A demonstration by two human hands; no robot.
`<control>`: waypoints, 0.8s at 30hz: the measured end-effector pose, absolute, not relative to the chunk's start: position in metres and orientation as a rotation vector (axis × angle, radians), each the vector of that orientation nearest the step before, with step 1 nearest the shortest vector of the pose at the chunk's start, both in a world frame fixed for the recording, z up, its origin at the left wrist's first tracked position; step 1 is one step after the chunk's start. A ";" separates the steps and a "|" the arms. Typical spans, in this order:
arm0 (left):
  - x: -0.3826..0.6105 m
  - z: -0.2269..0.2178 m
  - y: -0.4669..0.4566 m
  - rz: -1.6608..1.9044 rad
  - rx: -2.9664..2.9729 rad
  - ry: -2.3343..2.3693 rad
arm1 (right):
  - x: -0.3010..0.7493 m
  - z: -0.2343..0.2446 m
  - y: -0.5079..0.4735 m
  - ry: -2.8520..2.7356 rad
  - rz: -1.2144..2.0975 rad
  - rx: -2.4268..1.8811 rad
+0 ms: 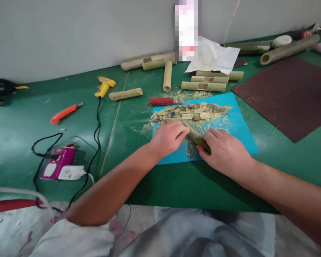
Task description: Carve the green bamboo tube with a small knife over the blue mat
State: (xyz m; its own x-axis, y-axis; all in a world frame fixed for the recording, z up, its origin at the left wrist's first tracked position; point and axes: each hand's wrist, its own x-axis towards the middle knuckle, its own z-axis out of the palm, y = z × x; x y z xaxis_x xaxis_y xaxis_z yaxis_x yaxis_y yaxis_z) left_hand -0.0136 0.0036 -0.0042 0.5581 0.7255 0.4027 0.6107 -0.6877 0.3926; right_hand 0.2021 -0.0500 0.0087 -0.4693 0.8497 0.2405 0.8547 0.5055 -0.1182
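Both my hands grip one short bamboo tube (195, 136) lying on a blue cutting mat (238, 128). My left hand (168, 138) closes over its far end, and my right hand (224, 151) holds its near end. The tube lies at a slant between them. Just beyond my fingers a heap of bamboo chips and shavings (192, 112) covers the mat's far edge. Whether a tool is under my left hand is hidden.
A red-handled knife (163, 101) lies beyond the mat. Cut bamboo tubes (203, 86) and a yellow glue gun (104, 86) lie farther back, an orange utility knife (65, 112) at left. A purple device with cables (58, 167) sits near left; dark sandpaper sheet (286, 96) at right.
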 end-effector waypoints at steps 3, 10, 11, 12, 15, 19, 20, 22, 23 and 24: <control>-0.013 -0.004 0.003 0.855 2.575 1.155 | 0.201 0.010 -0.050 -2.484 0.012 -1.478; -0.012 -0.004 0.000 0.865 2.568 1.151 | 0.199 0.012 -0.050 -2.504 0.050 -1.533; -0.012 -0.003 -0.001 0.865 2.571 1.146 | 0.199 0.012 -0.050 -2.507 0.052 -1.531; -0.011 -0.003 -0.001 0.849 2.575 1.126 | 0.199 0.013 -0.051 -2.508 0.052 -1.527; -0.010 -0.003 -0.001 0.822 2.567 1.108 | 0.199 0.013 -0.051 -2.507 0.044 -1.515; -0.010 -0.002 0.000 0.846 2.557 1.146 | 0.199 0.013 -0.051 -2.506 0.044 -1.510; -0.010 -0.002 0.000 0.821 2.567 1.119 | 0.199 0.013 -0.051 -2.507 0.050 -1.513; -0.009 -0.002 -0.001 0.812 2.576 1.103 | 0.199 0.013 -0.051 -2.506 0.062 -1.520; -0.009 -0.001 -0.002 0.833 2.575 1.121 | 0.199 0.014 -0.050 -2.503 0.065 -1.524; -0.009 -0.001 -0.002 0.850 2.573 1.142 | 0.199 0.014 -0.050 -2.503 0.070 -1.527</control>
State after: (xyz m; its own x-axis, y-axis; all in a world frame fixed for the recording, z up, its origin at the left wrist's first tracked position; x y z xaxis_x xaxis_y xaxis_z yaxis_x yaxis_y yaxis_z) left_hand -0.0087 -0.0022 -0.0010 0.5361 0.7305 0.4230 0.6149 -0.6812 0.3973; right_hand 0.1992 -0.0502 0.0139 -0.4419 0.8840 0.1524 0.8742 0.4625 -0.1479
